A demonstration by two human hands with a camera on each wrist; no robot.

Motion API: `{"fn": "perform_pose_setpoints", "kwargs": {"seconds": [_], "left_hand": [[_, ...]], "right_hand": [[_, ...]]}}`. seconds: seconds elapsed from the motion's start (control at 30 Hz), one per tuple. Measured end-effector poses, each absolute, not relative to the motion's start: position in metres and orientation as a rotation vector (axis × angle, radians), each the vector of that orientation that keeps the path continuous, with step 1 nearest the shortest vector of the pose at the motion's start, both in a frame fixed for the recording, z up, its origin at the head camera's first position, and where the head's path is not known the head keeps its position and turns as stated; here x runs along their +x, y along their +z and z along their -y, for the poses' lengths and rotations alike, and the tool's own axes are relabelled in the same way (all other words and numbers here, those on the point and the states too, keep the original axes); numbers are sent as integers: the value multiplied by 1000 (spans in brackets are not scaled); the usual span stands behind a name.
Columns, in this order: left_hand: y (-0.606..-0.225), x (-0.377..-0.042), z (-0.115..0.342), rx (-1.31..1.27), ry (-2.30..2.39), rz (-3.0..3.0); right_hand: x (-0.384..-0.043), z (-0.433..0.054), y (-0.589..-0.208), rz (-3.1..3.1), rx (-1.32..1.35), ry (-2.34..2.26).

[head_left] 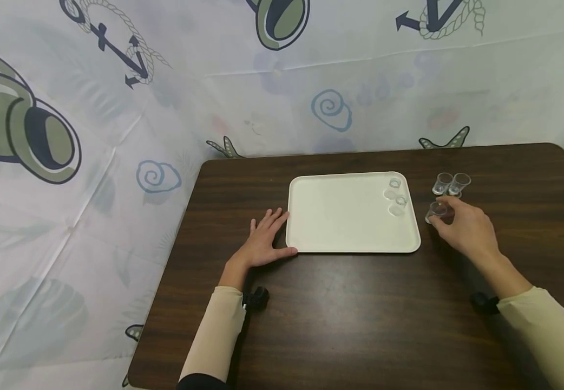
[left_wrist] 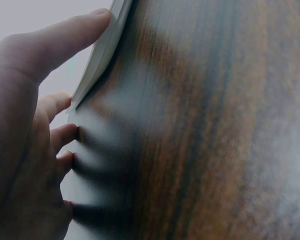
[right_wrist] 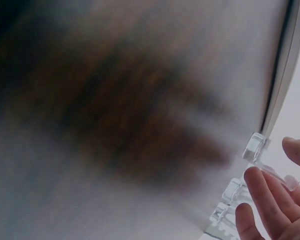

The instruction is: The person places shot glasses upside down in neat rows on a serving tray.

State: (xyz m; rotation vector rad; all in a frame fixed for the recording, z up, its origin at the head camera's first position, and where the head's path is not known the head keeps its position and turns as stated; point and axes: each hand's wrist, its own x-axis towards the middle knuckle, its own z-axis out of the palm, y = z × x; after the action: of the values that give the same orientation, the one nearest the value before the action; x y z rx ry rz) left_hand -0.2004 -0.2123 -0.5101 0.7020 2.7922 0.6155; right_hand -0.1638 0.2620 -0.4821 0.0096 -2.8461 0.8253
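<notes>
A small clear glass cup (head_left: 436,211) stands on the dark wooden table, right of the white tray (head_left: 350,216). My right hand (head_left: 469,225) is around this cup, thumb on the near side and fingers on the far side. In the right wrist view a gap shows between the thumb (right_wrist: 297,151) and the cup (right_wrist: 255,148). Two similar cups (head_left: 443,183) (head_left: 459,184) stand just behind. Two more cups (head_left: 394,184) (head_left: 401,201) are on the tray's right part. My left hand (head_left: 264,241) rests spread at the tray's left edge, its thumb (left_wrist: 85,30) touching the rim.
The dark wooden table (head_left: 340,309) has rounded corners. Behind it and to the left hangs a pale cloth (head_left: 272,108) printed with anchors and shells. Dark wrist cameras (head_left: 257,298) are worn on both wrists.
</notes>
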Motion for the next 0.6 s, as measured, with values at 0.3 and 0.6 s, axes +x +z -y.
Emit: {"fn": "perform_pose_setpoints", "kwargs": {"seconds": [0.3,0.6], "left_hand": [[-507,-200,212,695,601,-2788],[-508,-199,212,685,593,-2788]], "right_hand": [[-168,-265,-483,2936,40,846],[-169,-268,-485,2966,39,884]]}}
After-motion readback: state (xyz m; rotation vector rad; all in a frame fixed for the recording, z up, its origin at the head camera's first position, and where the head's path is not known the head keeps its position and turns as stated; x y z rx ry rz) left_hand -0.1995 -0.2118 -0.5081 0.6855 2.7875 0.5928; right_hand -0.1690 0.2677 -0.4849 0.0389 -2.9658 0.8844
